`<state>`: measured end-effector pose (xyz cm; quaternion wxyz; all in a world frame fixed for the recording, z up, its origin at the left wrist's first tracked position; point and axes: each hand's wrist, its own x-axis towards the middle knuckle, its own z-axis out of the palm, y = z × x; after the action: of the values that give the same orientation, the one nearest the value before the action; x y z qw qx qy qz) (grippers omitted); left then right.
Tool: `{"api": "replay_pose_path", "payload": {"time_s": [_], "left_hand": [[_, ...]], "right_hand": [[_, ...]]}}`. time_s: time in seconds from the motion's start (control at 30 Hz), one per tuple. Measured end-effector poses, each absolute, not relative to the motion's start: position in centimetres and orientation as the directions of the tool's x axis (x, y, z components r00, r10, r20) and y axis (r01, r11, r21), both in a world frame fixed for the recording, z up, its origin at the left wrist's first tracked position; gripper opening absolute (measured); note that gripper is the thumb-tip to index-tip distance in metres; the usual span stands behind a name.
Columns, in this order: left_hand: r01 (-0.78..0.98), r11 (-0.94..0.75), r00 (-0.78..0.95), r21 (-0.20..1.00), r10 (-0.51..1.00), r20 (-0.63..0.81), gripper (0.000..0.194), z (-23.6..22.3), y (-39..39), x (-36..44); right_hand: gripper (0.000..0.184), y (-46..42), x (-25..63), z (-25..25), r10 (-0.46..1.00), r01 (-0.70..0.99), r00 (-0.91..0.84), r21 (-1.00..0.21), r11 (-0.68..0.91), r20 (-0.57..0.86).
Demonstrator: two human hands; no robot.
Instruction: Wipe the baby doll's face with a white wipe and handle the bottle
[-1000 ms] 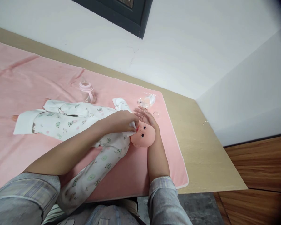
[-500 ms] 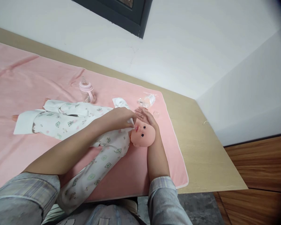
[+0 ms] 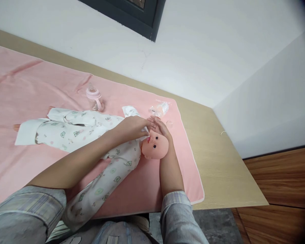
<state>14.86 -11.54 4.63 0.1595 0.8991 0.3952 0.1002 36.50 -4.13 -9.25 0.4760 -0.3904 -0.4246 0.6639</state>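
A baby doll in a white printed sleepsuit (image 3: 73, 130) lies on a pink towel (image 3: 20, 84), its bare head (image 3: 156, 147) toward the right. My left hand (image 3: 130, 128) pinches a small white cloth (image 3: 145, 129) at the doll's mouth and chin. My right hand (image 3: 161, 128) cups the far side of the doll's head, fingers stretched along it.
A pink baby bottle (image 3: 94, 100) stands behind the doll. A crumpled clear plastic wrapper (image 3: 159, 109) lies near the towel's far right corner. The wooden table (image 3: 223, 166) ends at the right above a wooden floor. A white wall runs behind.
My left hand with the white cloth has shifted slightly up along the doll's face, from the chin toward the mouth. The right hand and doll stay put.
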Motion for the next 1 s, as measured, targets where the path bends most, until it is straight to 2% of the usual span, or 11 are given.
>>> {"api": "replay_pose_path", "payload": {"time_s": [0.17, 0.33, 0.67, 1.0], "left_hand": [[0.695, -0.623, 0.639, 0.360, 0.764, 0.089, 0.015, 4.3, -11.6, 15.0], [0.705, -0.608, 0.623, 0.366, 0.777, 0.091, 0.013, 4.7, -11.9, 15.0], [0.612, -0.653, 0.707, 0.446, 0.704, 0.061, 0.012, 4.8, -12.5, 15.1], [0.640, -0.648, 0.674, 0.412, 0.732, 0.105, 0.012, 4.4, -12.1, 15.3]], "right_hand": [[0.033, -3.8, 36.7, -9.5, 0.954, -0.366, -0.265, -0.900, -0.236, -0.143], [0.034, -3.7, 36.7, -9.6, 0.952, -0.362, -0.269, -0.901, -0.240, -0.145], [0.036, -4.9, 36.2, -8.9, 0.960, -0.367, -0.250, -0.906, -0.213, -0.124], [0.040, -5.1, 36.1, -8.8, 0.961, -0.334, -0.246, -0.919, -0.210, -0.130]]}}
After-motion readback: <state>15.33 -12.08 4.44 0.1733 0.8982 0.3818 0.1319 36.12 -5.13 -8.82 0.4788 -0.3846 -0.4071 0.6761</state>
